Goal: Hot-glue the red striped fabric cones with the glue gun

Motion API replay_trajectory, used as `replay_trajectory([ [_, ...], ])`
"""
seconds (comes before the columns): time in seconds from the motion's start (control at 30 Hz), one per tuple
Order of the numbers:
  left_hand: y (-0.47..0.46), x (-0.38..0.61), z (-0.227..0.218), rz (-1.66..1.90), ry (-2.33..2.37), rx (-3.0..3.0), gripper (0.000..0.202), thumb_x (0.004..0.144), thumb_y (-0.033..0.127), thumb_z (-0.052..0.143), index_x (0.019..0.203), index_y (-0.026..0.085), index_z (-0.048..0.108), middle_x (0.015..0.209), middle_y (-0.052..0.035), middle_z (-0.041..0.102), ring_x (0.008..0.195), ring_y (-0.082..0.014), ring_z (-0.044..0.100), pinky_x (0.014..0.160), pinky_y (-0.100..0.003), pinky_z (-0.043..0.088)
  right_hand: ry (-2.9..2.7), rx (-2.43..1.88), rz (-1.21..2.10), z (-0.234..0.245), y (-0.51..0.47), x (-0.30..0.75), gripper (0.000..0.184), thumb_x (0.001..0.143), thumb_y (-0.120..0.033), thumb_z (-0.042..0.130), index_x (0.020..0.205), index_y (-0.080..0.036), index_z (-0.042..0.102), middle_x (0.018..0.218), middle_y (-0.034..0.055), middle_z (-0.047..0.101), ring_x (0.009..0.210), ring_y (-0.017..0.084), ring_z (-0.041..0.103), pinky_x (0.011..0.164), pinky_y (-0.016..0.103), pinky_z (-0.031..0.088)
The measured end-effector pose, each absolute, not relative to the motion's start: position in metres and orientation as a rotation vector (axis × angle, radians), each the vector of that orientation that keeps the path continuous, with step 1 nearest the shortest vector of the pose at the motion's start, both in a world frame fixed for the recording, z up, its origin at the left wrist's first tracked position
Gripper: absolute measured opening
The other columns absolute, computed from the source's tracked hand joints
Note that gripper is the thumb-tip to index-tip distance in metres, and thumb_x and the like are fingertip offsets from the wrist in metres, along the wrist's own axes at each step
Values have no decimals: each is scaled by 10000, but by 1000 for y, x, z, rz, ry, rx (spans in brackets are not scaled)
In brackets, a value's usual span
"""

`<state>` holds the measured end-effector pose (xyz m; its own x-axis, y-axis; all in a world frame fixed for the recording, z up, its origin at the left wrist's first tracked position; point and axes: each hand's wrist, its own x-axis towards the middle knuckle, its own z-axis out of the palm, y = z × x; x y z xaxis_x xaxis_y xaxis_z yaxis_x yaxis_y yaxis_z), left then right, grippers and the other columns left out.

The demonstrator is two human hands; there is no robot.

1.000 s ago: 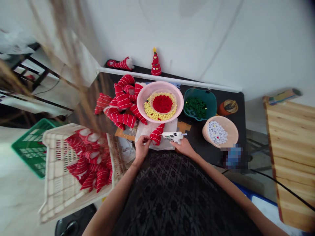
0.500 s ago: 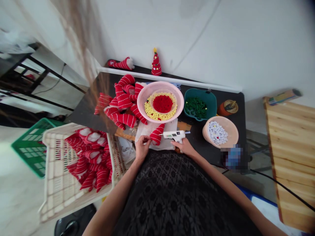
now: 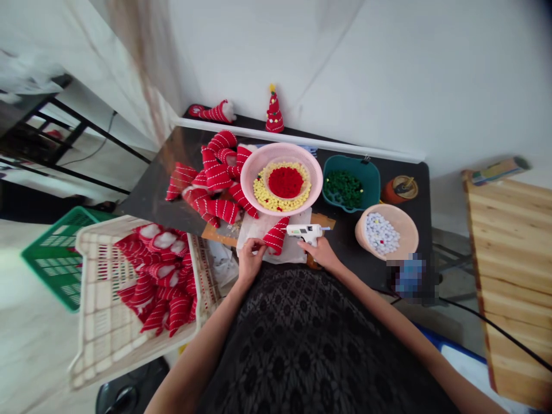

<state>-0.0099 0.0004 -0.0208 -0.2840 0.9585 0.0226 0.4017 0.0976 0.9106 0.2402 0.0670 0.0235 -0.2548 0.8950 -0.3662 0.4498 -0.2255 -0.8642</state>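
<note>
My left hand point(image 3: 250, 257) pinches the wide end of a red and white striped cone point(image 3: 276, 234) that lies on a white sheet point(image 3: 259, 227) at the table's near edge. My right hand point(image 3: 321, 253) is closed round the handle of a white glue gun point(image 3: 304, 231), its nozzle pointing left at the cone. Just beyond stands a pink bowl point(image 3: 252, 167) of yellow and red pom-poms.
More striped cones point(image 3: 213, 181) are piled left of the pink bowl. A teal bowl point(image 3: 371, 178) of green pom-poms and a tan bowl point(image 3: 405, 227) of white ones stand to the right. A cream crate point(image 3: 101, 322) of cones sits at my left, a wooden board point(image 3: 513, 259) at my right.
The glue gun has swung a little up and left toward the cone. My left hand keeps its pinch on the cone.
</note>
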Motion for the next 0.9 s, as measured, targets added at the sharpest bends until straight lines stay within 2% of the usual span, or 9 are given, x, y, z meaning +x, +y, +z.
replay_trajectory([
  [0.1,0,-10,-21,1160,1767,1338,239,948,369,671,900,135,661,887,-20,677,825,-154,662,791,-353,575,-1665,-1600,1457,24,67,239,293,832,-419,672,653,-193,619,621,15,679,611,185,639,656,313,495],
  [0.3,0,-9,-21,1161,1769,1339,242,949,372,669,895,136,659,879,-19,675,822,-154,660,788,-351,573,-1704,-1607,1404,23,68,237,286,821,-427,661,651,-198,645,639,47,710,668,236,673,671,323,507],
  [0.7,0,-9,-22,1158,1764,1346,242,951,373,666,898,137,660,880,-19,678,815,-152,661,787,-350,574,-1740,-1589,1332,21,66,236,256,831,-391,663,911,-169,763,901,99,799,865,294,730,822,379,556],
  [0.9,1,-9,-23,1159,1771,1348,243,952,375,665,898,138,659,878,-18,675,812,-151,659,785,-349,574,-1761,-1594,1311,20,65,236,251,837,-379,666,931,-171,772,907,99,802,875,298,737,829,381,562],
])
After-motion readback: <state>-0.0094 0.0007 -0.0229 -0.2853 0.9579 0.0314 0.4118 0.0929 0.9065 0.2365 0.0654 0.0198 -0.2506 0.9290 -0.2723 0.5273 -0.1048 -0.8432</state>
